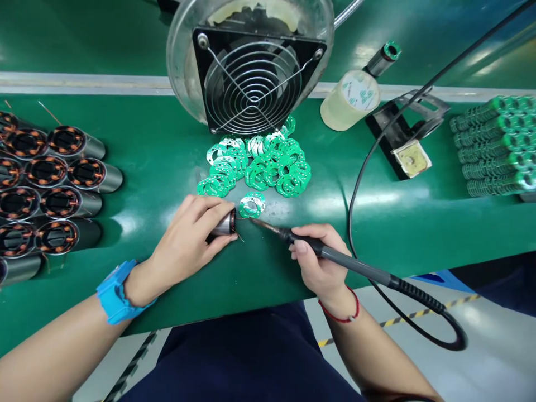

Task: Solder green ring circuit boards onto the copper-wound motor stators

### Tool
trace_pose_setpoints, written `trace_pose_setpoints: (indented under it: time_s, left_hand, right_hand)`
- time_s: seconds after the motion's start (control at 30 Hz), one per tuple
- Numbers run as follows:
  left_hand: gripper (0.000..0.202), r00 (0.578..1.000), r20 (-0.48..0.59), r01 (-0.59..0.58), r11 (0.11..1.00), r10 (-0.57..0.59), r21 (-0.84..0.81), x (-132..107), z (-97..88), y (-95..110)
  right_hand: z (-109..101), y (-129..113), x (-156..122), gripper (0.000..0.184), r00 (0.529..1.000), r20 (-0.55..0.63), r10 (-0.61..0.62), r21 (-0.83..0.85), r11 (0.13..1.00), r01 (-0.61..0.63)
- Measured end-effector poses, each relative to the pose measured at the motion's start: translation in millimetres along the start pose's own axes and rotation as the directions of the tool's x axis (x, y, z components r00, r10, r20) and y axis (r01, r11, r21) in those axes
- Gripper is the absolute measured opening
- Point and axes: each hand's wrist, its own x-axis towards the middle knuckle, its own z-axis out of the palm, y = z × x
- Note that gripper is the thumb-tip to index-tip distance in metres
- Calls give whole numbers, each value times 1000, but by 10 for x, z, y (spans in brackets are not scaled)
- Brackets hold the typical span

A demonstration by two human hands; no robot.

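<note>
My left hand (190,234) is closed round a small metal motor stator (226,223) lying on its side on the green bench. My right hand (320,262) grips a black soldering iron (335,258) like a pen, its tip pointing left, close to the stator's end. One green ring-shaped circuit board (252,204) lies just beyond the tip. A blue wrist strap (115,293) is on my left wrist.
A heap of green ring boards (259,164) lies before a fume fan (251,72). Wound stators (50,190) are stacked at left, finished ones with green ends (494,145) at right. A tape roll (350,99) and iron stand (404,139) sit behind; the iron's cable (360,184) loops right.
</note>
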Motion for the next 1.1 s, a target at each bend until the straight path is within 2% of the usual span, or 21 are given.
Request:
trace_pose_setpoints:
  time_s: [0.13,0.3,0.5,0.7,0.93,1.03,1.1]
  left_hand:
    - [33,1000,2,-14,1000,14,9,6,8,-3]
    - [31,998,53,39,999,-40,26,12,10,3]
    - [30,1000,31,-2,999,1,50,13,13,1]
    - [29,1000,15,-20,998,19,58,18,14,8]
    - [29,998,14,-63,996,62,56,36,1,10]
    - [30,999,9,-51,998,51,44,38,6,7]
    - [31,1000,8,-9,1000,9,3,34,3,13]
  right_hand:
    - [-6,-6,-4,10,1000,10,-23,15,1000,23]
    - [-13,-13,3,10,999,17,-30,11,1000,30]
    - [-17,24,-17,12,999,29,-33,6,999,33]
    - [3,10,26,12,992,-28,-126,57,990,128]
    - [-21,-74,85,26,969,107,-222,-76,970,231]
    - [-36,-116,102,36,959,212,-190,-78,975,210]
    - [-24,-155,120,37,956,252,-152,-90,980,179]
